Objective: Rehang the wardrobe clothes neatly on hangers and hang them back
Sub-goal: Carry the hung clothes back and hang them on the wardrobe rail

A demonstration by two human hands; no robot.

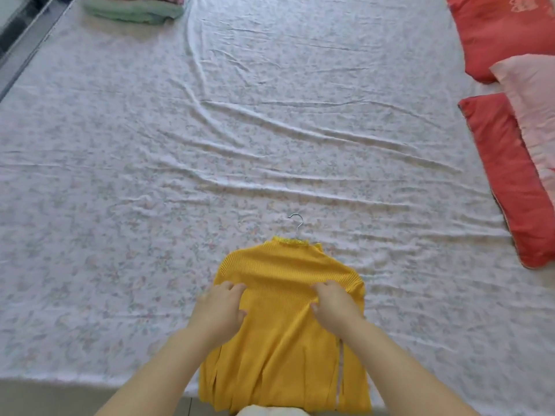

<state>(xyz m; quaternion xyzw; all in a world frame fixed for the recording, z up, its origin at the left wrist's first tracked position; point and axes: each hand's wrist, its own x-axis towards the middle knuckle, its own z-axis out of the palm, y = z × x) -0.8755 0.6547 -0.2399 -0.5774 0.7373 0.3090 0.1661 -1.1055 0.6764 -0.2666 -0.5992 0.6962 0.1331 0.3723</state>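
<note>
View from the head, looking down at a bed covered by a wrinkled floral sheet [270, 130]. A yellow ribbed top [285, 361] lies flat at the near edge, neck pointing away from the person and hem hanging just over the bed's edge. A hanger [296, 225] is already inside it; only the metal hook shows, poking out of the collar.

Both bare hands rest on the chest of the top, just below the shoulders. The left hand [222, 304] has its fingers curled down, pinching the knit near the left shoulder. The right hand [333, 301] does the same near the right shoulder, thumb tucked under a small ridge of gathered fabric.

The step in hand appears to be settling the top squarely on the hanger. To do it well, each hand would draw its side outward and down evenly, so the shoulder seams sit over the hanger's ends (these are hidden under the knit) and the collar stays centred on the hook. Light pulls suit a stretchy rib; a hard tug would likely distort it. The folds running down the body want smoothing before lifting by the hook.

Red and pink pillows [504, 175] lie at the far right. A folded pile [135, 7] sits at the far left corner.
</note>
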